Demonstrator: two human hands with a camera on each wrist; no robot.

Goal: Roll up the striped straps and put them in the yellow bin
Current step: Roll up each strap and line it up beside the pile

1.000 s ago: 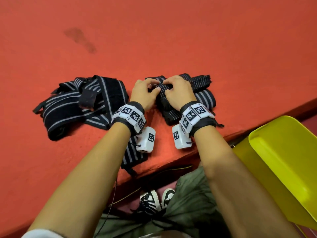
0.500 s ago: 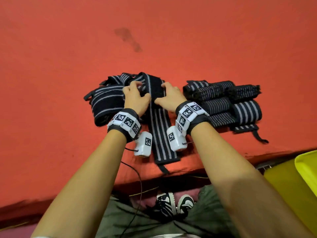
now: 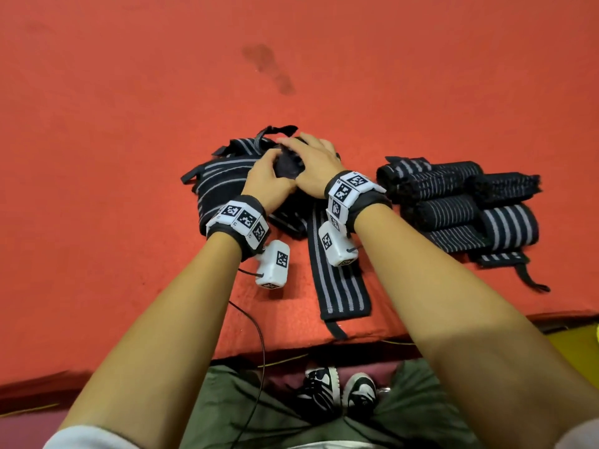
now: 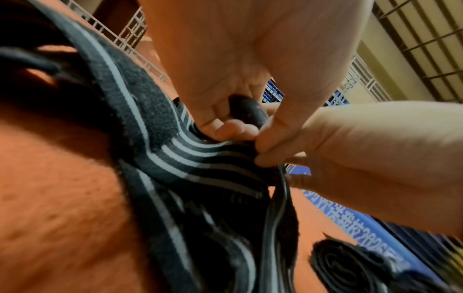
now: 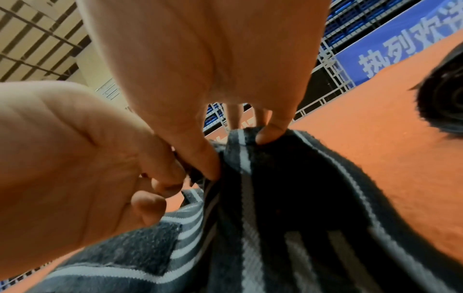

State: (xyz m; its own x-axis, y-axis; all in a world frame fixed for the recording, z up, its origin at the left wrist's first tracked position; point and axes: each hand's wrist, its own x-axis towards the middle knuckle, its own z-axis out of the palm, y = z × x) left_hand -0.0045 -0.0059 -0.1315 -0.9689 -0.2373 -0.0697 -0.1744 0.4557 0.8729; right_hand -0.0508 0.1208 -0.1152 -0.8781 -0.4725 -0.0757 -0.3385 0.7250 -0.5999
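- I'm over the red mat (image 3: pixel 129 157), both hands working at the far end of one striped strap (image 3: pixel 337 280).
- My left hand (image 3: pixel 269 186) has its fingers curled round the strap's dark end; the left wrist view shows fingertips (image 4: pixel 233 128) tucked under a black fold of it.
- My right hand (image 3: pixel 314 163) pinches that same end, thumb (image 5: pixel 205 158) and a fingertip (image 5: pixel 270 132) pressing into the fabric from either side.
- The two hands touch each other over the fold.
- The rest of that strap runs toward me, flat on the mat, its near end close to the mat's edge.
- Left of my hands sits a loose heap of unrolled straps (image 3: pixel 220 183), tangled, with a thin loop (image 3: pixel 275 131) sticking up at the far side.
- To the right, well apart from my hands, rolled straps (image 3: pixel 453 205) lie bunched side by side on the mat, one with a tail (image 3: pixel 531 280) trailing near.
- The yellow bin (image 3: pixel 577 345) only peeks in at the right edge, below the mat; I cannot tell what is inside.
- Below me: green trousers (image 3: pixel 259 416) and black-and-white shoes (image 3: pixel 340 387).
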